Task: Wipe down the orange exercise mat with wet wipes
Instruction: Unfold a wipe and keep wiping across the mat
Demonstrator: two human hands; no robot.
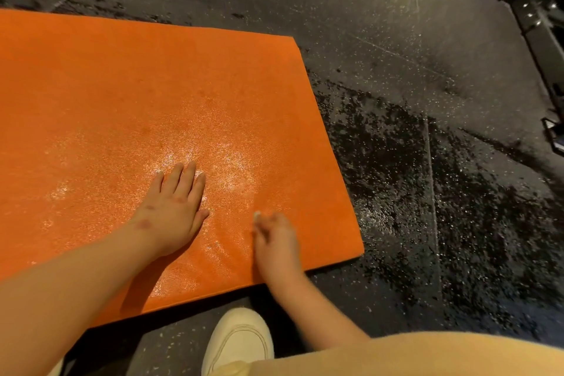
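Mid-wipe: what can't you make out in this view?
Head view only:
- Right hand: motion blur; whether its fingers hold a wipe is unclear.
- Mat: left part cut off by the picture edge.
- Left hand: lies flat, hiding anything under it.
- Dark rack, top right: cut by the edge.

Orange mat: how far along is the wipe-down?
Done: the orange mat glistens wet around the hands, near its right end. In hand: the left hand presses flat on it; the right hand is blurred, so what it holds is unclear. Left: the far half looks matte, apparently unwiped.
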